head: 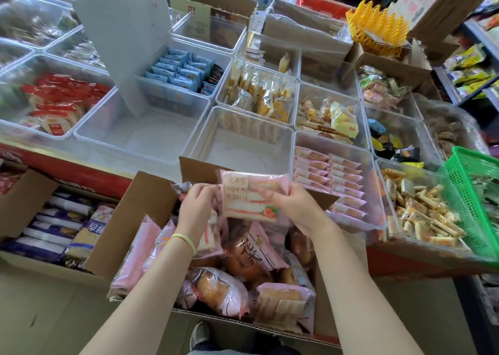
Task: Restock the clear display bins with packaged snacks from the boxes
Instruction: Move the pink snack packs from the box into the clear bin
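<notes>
Both hands hold pink plastic-wrapped strawberry sandwich-cake packet (249, 196) above open brown cardboard box (151, 203) of mixed pink snack packs. Right hand (293, 206) pinches packet's right edge; left hand (197, 206) grips left edge, possibly second packet behind. Empty clear plastic bin (243, 138) just beyond.

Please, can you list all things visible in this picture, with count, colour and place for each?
pink snack pack: one, pink, held above the open box
open box: one, brown, near centre, holds mixed pink packs
second box: one, brown, near left, blue and white packs
clear bins: many, transparent, two near ones empty
bin of pink packs: one, right of centre
green basket: one, far right
yellow rack: one, far right back
left hand: holds several packs
right hand: pinches the pack
</notes>
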A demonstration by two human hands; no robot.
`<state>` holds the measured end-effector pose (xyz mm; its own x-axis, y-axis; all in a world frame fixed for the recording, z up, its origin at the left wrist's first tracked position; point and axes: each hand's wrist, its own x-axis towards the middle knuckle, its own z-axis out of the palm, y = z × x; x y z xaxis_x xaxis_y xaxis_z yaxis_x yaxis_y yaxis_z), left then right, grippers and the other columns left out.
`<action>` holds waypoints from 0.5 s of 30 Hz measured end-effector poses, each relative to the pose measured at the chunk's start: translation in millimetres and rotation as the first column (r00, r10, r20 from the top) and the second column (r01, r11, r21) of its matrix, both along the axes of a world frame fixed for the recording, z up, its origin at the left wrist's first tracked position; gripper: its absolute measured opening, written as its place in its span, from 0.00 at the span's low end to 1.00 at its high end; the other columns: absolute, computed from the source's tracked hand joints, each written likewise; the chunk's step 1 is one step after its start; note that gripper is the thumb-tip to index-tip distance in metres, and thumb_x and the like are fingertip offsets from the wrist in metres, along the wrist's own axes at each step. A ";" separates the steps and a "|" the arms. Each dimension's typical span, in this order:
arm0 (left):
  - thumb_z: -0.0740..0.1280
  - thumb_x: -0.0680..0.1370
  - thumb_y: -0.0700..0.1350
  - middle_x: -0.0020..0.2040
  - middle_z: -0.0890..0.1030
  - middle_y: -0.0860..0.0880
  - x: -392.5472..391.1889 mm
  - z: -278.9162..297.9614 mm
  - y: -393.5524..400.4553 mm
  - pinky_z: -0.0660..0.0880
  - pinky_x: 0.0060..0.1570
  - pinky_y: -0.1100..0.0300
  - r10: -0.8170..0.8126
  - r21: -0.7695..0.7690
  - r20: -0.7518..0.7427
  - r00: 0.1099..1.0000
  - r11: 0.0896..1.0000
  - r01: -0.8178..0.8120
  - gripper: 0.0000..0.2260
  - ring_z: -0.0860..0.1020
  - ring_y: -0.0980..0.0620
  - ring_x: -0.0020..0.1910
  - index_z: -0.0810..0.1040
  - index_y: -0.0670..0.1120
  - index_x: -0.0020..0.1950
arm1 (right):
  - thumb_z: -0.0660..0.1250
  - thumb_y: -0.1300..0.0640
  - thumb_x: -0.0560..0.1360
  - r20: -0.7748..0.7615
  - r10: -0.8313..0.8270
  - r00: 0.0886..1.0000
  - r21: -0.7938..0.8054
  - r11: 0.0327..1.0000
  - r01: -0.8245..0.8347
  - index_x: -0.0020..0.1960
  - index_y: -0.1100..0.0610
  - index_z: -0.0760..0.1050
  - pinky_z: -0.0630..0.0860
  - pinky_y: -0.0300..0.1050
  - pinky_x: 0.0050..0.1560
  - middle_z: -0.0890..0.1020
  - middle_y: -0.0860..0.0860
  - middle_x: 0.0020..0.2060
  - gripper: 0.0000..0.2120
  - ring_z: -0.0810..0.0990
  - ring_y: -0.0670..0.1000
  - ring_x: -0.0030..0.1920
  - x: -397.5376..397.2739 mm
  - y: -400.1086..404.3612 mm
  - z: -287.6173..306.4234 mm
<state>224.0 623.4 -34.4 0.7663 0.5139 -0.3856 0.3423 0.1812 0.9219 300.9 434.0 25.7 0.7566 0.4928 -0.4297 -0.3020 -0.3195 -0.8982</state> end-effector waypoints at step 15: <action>0.71 0.74 0.44 0.60 0.81 0.37 89.1 71.5 -95.5 0.82 0.51 0.50 -0.261 -0.543 0.262 0.929 0.756 0.366 0.23 0.82 0.40 0.56 0.74 0.37 0.67 | 0.58 0.44 0.79 -0.327 -0.063 0.943 0.368 0.911 0.188 0.70 0.62 0.72 0.78 0.60 0.62 0.80 0.63 0.63 0.27 0.80 0.62 0.62 54.7 -152.3 38.2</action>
